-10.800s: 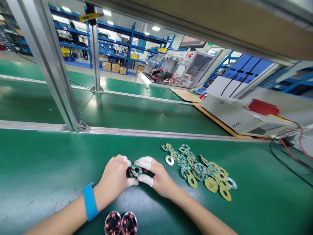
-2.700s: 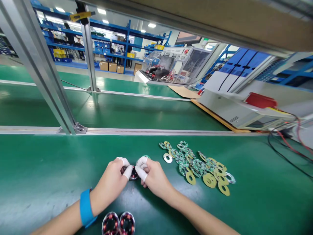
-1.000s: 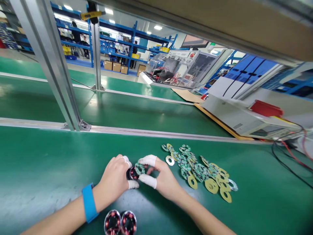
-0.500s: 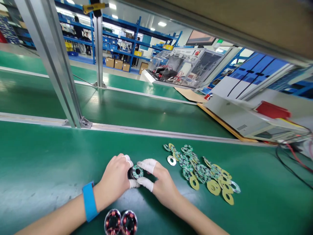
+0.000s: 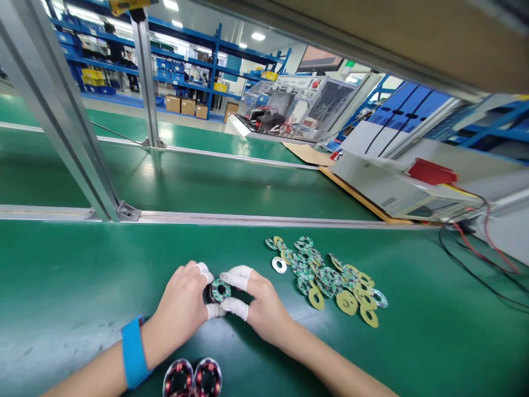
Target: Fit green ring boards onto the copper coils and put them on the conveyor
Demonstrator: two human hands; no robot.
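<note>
My left hand [image 5: 182, 306] and my right hand [image 5: 258, 309] meet on the green belt [image 5: 82, 275], both gripping a small round black motor part [image 5: 212, 292]. A green ring-shaped circuit board [image 5: 220, 289] sits on top of that part, between my white-capped fingertips. My left wrist wears a blue band [image 5: 131, 353]. Just right of my right hand lies a pile of green and yellow ring boards [image 5: 330, 278].
Two round coil parts with red copper windings [image 5: 194, 380] lie at the near edge. Aluminium frame posts [image 5: 61, 116] and a rail [image 5: 248, 219] cross behind. A white machine [image 5: 388, 190] with red and black cables [image 5: 475, 259] stands at the right.
The green ring board, tilted between my right fingers a second ago, now lies flat on the black part. Both hands stay closed around it; the view has shifted slightly.
</note>
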